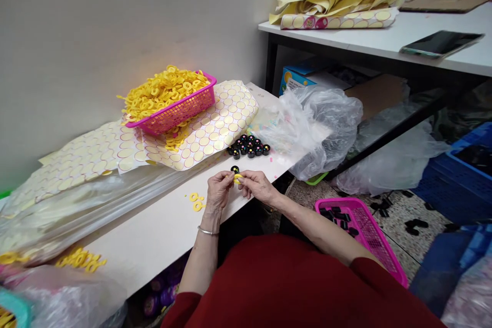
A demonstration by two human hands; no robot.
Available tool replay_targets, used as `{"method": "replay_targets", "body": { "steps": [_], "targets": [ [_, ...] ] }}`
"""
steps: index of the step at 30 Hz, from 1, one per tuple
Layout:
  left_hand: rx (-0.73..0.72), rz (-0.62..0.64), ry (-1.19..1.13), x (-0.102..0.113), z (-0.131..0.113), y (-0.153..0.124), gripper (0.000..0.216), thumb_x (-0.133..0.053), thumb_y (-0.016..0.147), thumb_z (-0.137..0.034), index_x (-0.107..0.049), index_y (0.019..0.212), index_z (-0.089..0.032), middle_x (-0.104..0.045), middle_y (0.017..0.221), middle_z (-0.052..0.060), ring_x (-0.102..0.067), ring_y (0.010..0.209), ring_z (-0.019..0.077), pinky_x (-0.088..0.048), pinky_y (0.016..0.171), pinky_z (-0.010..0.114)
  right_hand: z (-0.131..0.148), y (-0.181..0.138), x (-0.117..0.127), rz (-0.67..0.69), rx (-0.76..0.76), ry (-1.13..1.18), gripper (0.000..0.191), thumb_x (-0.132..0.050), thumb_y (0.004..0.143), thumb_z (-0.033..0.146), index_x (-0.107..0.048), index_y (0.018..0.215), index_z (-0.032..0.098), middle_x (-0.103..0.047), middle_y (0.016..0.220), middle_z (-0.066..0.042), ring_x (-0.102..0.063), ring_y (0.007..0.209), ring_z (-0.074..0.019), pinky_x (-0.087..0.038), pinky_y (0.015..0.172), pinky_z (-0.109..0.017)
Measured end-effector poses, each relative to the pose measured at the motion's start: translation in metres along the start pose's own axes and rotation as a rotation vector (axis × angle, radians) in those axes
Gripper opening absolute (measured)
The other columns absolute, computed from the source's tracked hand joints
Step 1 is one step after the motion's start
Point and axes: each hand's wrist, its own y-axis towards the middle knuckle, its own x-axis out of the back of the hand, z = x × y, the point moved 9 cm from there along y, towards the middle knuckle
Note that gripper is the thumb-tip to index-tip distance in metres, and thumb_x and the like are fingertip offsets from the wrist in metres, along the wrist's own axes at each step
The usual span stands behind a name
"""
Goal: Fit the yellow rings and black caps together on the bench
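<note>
Both hands meet over the front edge of the white table, with the fingertips pinched together. My right hand [258, 185] grips a small yellow plastic ring piece [238, 178], partly covered by the fingers. On its other side, my left hand [218, 190], with a silver bangle at the wrist, is closed on the same piece. A round black piece [234, 169] with coloured dots shows just beyond the fingertips; whether a hand touches it I cannot tell. Several similar black pieces [250, 149] stand grouped behind. Left of my left hand lie loose yellow rings [197, 206].
A pink basket [180, 110] heaped with yellow rings stands on printed sticker sheets [230, 113] by the wall. Clear plastic bags [323, 123] hang over the table's right end. Another pink basket [369, 225] with black pieces sits low on the right. A phone [442, 43] lies on the higher table.
</note>
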Motion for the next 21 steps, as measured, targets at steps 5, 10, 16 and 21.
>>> {"method": "replay_targets", "body": {
  "steps": [5, 10, 16, 21],
  "targets": [
    [0.104, -0.127, 0.023, 0.007, 0.019, 0.001, 0.036, -0.085, 0.045, -0.035, -0.061, 0.058, -0.011, -0.052, 0.047, -0.002, -0.041, 0.041, 0.0043, -0.027, 0.041, 0.019, 0.015, -0.01, 0.011, -0.198, 0.259, -0.381, 0.025, -0.052, 0.086, 0.025, -0.055, 0.11, 0.016, -0.059, 0.092, -0.006, -0.057, 0.08, -0.0155, -0.048, 0.073, -0.028],
    [0.085, -0.158, 0.052, 0.008, 0.019, -0.001, 0.037, -0.084, 0.046, -0.037, -0.06, 0.058, -0.012, -0.05, 0.047, -0.004, -0.04, 0.042, 0.0043, -0.027, 0.042, 0.02, 0.015, -0.007, -0.005, -0.08, 0.305, -0.8, 0.021, -0.046, 0.088, 0.015, -0.056, 0.107, 0.015, -0.058, 0.097, -0.01, -0.055, 0.089, -0.0185, -0.047, 0.076, -0.028],
    [0.002, -0.286, 0.052, 0.032, 0.011, 0.01, 0.038, -0.079, 0.054, -0.042, -0.063, 0.07, -0.012, -0.059, 0.062, 0.001, -0.046, 0.049, 0.0057, -0.035, 0.048, 0.021, 0.018, 0.022, 0.007, -0.165, 0.22, -0.87, 0.014, -0.055, 0.088, 0.025, -0.056, 0.099, 0.016, -0.057, 0.098, -0.009, -0.053, 0.092, -0.0194, -0.043, 0.077, -0.028],
    [0.055, -0.312, 0.022, 0.039, 0.025, 0.024, 0.039, -0.077, 0.052, -0.042, -0.06, 0.069, -0.012, -0.056, 0.061, 0.0, -0.045, 0.049, 0.0058, -0.033, 0.047, 0.02, 0.016, 0.045, 0.004, -0.08, 0.129, -0.997, 0.015, -0.055, 0.088, 0.03, -0.057, 0.095, 0.016, -0.058, 0.104, -0.01, -0.051, 0.1, -0.0216, -0.041, 0.076, -0.029]
  ]
}}
